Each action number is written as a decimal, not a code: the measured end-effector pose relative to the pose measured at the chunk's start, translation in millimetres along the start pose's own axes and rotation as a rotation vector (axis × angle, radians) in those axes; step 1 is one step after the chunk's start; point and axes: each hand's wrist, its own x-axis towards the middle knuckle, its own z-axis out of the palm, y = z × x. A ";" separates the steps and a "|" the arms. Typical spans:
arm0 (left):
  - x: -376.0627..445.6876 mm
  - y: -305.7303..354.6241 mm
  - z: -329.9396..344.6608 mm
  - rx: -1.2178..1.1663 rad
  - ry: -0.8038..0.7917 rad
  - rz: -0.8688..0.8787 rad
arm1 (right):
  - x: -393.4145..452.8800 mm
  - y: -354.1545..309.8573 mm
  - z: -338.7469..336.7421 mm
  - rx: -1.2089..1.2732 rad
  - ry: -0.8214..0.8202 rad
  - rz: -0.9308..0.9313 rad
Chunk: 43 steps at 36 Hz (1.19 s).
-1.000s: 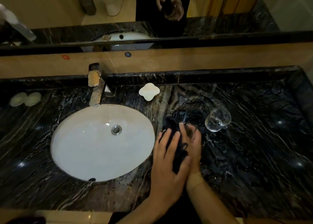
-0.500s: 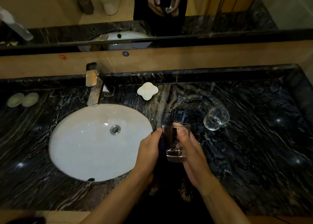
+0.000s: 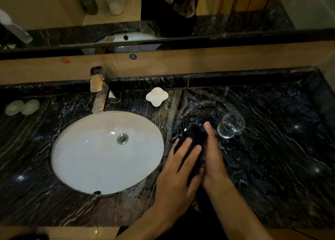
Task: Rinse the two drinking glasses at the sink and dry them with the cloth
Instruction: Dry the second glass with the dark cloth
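A dark cloth is bundled between my two hands, right of the white sink. My left hand presses on the cloth from the left with fingers spread over it. My right hand cups it from the right. One drinking glass is wrapped inside the cloth; only a glint of its rim shows. The second glass lies tilted on the black marble counter, just right of my right fingertips and apart from them.
A chrome tap stands behind the sink. A white soap dish sits behind my hands, and two pale round soaps lie at the far left. A mirror runs along the back wall.
Half a second ago the glass was held upright and bare between my hands. Now the dark cloth is wrapped over it and my hands have closed around the bundle.
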 end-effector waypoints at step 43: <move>0.7 -1.0 -4.8 -0.187 0.090 -0.077 | -3.0 -7.6 1.0 -0.074 -0.233 0.076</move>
